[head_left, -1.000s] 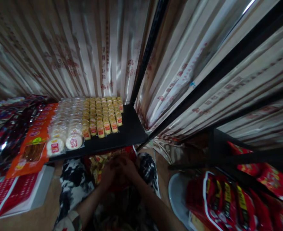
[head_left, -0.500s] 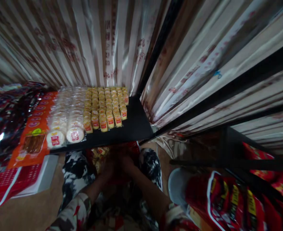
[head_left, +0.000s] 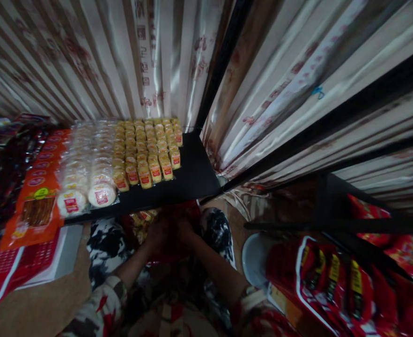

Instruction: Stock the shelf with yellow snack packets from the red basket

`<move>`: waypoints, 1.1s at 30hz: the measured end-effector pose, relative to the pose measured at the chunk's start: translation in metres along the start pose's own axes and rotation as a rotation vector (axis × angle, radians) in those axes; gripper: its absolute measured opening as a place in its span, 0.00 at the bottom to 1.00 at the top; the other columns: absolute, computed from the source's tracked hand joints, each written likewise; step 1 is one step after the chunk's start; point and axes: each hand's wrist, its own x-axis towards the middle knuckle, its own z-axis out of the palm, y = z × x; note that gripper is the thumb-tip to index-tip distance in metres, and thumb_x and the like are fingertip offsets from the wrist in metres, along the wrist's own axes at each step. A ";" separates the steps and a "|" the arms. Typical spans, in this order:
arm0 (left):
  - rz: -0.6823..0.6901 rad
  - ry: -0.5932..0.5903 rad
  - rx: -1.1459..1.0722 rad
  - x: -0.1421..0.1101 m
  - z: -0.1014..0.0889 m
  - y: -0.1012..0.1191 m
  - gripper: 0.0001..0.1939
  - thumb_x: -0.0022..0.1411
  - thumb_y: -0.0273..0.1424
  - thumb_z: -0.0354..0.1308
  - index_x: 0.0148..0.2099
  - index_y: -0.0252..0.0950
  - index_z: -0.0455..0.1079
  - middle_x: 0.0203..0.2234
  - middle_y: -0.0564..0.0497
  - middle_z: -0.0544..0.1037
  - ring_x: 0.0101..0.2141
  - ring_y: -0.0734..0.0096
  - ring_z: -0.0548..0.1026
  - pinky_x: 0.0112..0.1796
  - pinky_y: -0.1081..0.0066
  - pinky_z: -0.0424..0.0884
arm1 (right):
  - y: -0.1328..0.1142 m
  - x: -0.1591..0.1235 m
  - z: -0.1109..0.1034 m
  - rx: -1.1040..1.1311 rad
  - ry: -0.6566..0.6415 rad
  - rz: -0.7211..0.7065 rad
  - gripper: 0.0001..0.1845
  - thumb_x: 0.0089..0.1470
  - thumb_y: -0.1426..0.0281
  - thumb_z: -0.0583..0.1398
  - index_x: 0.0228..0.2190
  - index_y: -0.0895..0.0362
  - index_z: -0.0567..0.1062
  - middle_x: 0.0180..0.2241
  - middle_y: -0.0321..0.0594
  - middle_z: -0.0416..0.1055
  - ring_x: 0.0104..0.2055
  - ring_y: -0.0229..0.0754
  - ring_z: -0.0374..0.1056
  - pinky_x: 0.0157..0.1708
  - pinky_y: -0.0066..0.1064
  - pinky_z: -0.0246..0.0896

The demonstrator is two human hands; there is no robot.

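Left hand (head_left: 157, 234) and right hand (head_left: 186, 230) were seen low in a red basket (head_left: 195, 211), between patterned trouser legs (head_left: 108, 248); whether either was clenched or grasping could not be told, too dark. Gold-wrapped packets (head_left: 139, 224) were noted inside, beside the left hand. Yellow packs (head_left: 145, 175) might be toppled were the black shelf (head_left: 197, 161) bumped from below. Basket's far side was obstructed by shelf edge.

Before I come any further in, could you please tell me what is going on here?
A seated person has the left hand and right hand down in a red container between their legs, near yellow packets. It is too dark to tell what the fingers hold. On the black shelf just beyond, small yellow cakes and white round crackers stand in rows.
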 end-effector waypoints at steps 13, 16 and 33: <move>0.014 0.138 -0.736 -0.045 -0.053 0.006 0.22 0.45 0.26 0.55 0.46 0.34 0.66 0.33 0.50 0.75 0.32 0.70 0.74 0.33 0.71 0.71 | -0.012 -0.034 -0.026 0.779 0.246 -0.107 0.24 0.40 0.66 0.63 0.43 0.56 0.72 0.41 0.39 0.74 0.43 0.44 0.70 0.45 0.39 0.64; -0.007 0.140 -0.863 -0.054 -0.056 0.020 0.23 0.45 0.30 0.56 0.47 0.35 0.63 0.29 0.53 0.74 0.28 0.72 0.74 0.30 0.73 0.70 | -0.018 -0.039 -0.034 0.962 0.373 -0.071 0.24 0.38 0.66 0.65 0.41 0.55 0.72 0.42 0.40 0.74 0.43 0.44 0.70 0.45 0.40 0.64; 0.204 0.576 -0.737 -0.023 -0.043 0.116 0.15 0.50 0.29 0.54 0.42 0.35 0.60 0.38 0.46 0.69 0.32 0.73 0.72 0.33 0.71 0.71 | -0.057 -0.031 -0.108 1.464 0.605 0.039 0.24 0.37 0.64 0.65 0.38 0.57 0.68 0.35 0.42 0.74 0.37 0.44 0.72 0.39 0.36 0.67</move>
